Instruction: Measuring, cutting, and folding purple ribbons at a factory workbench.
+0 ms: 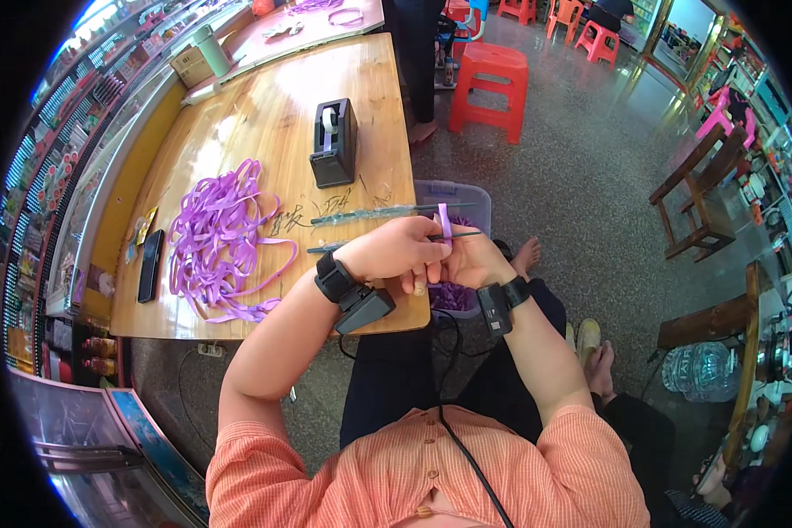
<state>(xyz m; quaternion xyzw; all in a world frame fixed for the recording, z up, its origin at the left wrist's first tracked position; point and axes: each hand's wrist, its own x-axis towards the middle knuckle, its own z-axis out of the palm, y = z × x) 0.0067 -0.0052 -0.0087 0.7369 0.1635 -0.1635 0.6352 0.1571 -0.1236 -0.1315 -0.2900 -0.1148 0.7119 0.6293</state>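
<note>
at the edge of the wooden table [264, 132], past the heap of purple ribbon [220, 242], the left hand [392, 255] and right hand [475, 264] pinch a thin green stick [453, 236] and a ribbon piece [444, 220], seemingly mid-wrap, so the next turn needs steady tension.

A wooden table [264, 114] bears purple ribbons [216, 238], a tape dispenser [334, 141] and a phone [150, 264].

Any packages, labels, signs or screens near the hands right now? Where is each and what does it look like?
Phone: flat on the table's left edge, black slab, screen dark.
Small packet: just above the phone, flat, yellow.
Cardboard box: far end of the table, tan, squarish.
Water bottle: on the floor at right, clear plastic; label not legible.
</note>
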